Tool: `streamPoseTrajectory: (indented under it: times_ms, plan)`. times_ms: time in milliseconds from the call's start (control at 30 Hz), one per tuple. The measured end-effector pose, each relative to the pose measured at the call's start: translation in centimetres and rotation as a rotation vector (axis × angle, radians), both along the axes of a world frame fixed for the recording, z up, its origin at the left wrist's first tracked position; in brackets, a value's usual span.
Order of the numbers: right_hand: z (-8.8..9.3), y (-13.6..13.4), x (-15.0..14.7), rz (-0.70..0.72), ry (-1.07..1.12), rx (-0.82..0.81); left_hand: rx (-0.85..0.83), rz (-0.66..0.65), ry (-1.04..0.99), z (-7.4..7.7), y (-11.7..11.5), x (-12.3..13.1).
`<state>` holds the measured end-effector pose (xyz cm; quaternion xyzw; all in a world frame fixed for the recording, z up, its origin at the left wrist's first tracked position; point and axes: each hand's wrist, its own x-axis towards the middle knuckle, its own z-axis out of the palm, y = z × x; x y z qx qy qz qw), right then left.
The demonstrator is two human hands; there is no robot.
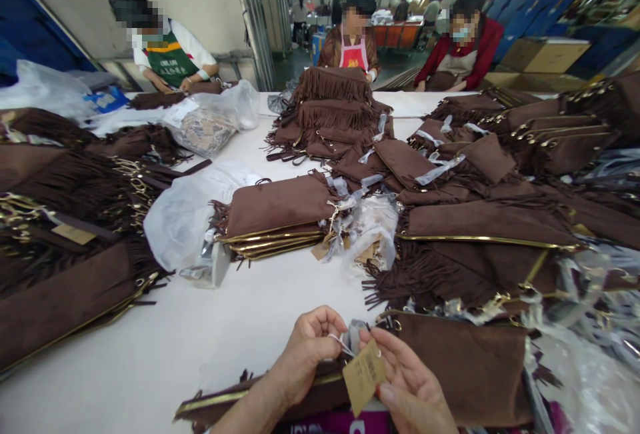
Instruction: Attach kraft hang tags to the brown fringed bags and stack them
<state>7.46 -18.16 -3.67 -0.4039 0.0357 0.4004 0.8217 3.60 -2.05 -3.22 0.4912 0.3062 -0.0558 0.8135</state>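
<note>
My left hand (306, 347) is closed in a pinch on a thin white string and a bit of clear film at the top of a brown suede fringed bag (465, 367) lying in front of me. My right hand (410, 387) holds a small tan cardboard hang tag (364, 375) between thumb and fingers, right beside the left hand. The bag has a gold zipper edge (220, 399) that runs out to the left under my left forearm.
Stacks of the same brown fringed bags (280, 211) cover the white table (200, 334), left, centre and right, with clear plastic bags (185, 214) among them. Three other people work at the far side of the table.
</note>
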Motion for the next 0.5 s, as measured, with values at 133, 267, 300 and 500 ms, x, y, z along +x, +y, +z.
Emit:
streamPoseTrajectory:
  times_ms: [133,267,300,500]
  plan:
    - [0.0,0.0,-0.3,0.003,-0.038,-0.029,0.162,-0.015,0.062,-0.7,-0.5,0.3]
    - [-0.6,0.0,-0.5,-0.062,-0.022,-0.075,0.366,-0.068,0.141,-1.0,-0.5,0.6]
    - [-0.9,0.0,-0.5,-0.079,-0.010,-0.105,0.414,-0.079,0.151,-1.0,-0.5,0.6]
    - [-1.8,0.1,-0.6,-0.059,-0.218,-0.464,0.576,-0.052,0.105,-1.2,0.0,0.2]
